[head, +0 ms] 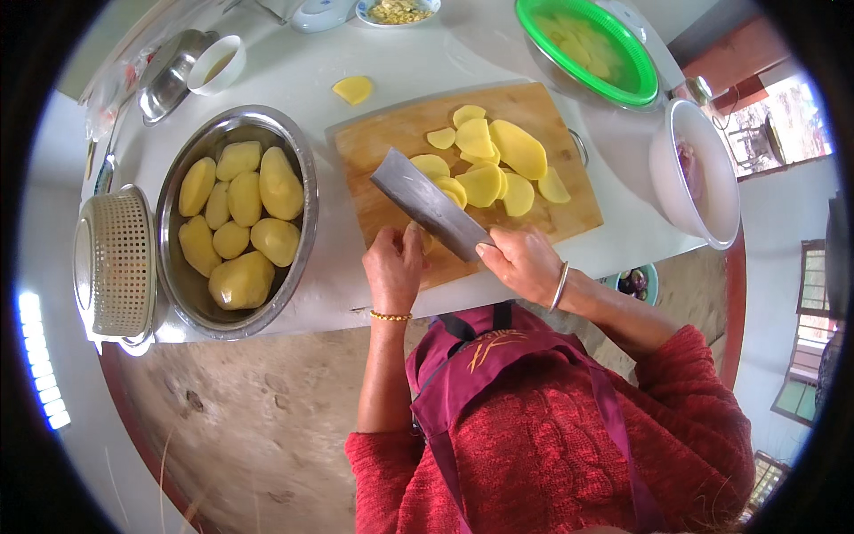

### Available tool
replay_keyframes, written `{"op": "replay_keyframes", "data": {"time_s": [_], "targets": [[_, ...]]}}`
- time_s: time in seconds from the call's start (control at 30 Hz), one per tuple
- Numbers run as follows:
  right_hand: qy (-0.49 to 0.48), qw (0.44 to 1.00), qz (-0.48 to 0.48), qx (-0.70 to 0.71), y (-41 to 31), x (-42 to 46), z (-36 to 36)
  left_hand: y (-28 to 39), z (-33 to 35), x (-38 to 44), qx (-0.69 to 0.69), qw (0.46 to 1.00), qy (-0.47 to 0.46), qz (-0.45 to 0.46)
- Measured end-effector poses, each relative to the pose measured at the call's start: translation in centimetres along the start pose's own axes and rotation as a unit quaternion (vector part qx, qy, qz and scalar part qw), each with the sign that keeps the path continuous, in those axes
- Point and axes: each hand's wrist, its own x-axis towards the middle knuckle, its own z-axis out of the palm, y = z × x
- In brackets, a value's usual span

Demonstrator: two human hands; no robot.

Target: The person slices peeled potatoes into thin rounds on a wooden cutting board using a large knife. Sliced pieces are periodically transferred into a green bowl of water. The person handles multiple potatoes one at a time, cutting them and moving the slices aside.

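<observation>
My right hand (527,263) grips a broad cleaver (434,203) by its handle end. The blade slants up to the left above a wooden cutting board (373,150). My left hand (393,260) is curled at the board's near edge, close under the blade. Its fingertips pinch a small potato piece (425,240), mostly hidden by the fingers and the cleaver. Beyond the blade lie several flat potato slices (517,148), some overlapping. One more slice (352,90) rests on the table past the board.
Left of the board, a steel basin (305,267) holds several peeled potatoes, beside a plastic basket (120,267). A green strainer (644,83) with slices stands at far right, near a white bowl (717,193) containing raw meat. Farther back are a small white bowl (233,67) and a plate (430,8).
</observation>
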Motion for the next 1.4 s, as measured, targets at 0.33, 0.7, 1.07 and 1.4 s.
{"op": "replay_keyframes", "data": {"time_s": [0.33,0.7,1.07,1.4], "targets": [[-0.035,0.994,0.061,0.089,-0.9,-0.3,-1.2,0.7,0.3,0.3,-0.028,0.996,-0.055,-0.068],[-0.040,0.999,-0.003,-0.018,-1.2,0.2,-0.9,-0.1,0.9,0.1,0.007,0.999,-0.044,-0.010],[-0.126,0.989,0.034,-0.064,-2.2,2.9,-0.2,-0.3,0.8,-0.4,0.021,0.999,-0.032,0.028],[0.006,0.939,0.150,0.310,1.6,0.2,-2.5,0.1,2.1,1.3,0.062,0.991,0.046,0.113]]}}
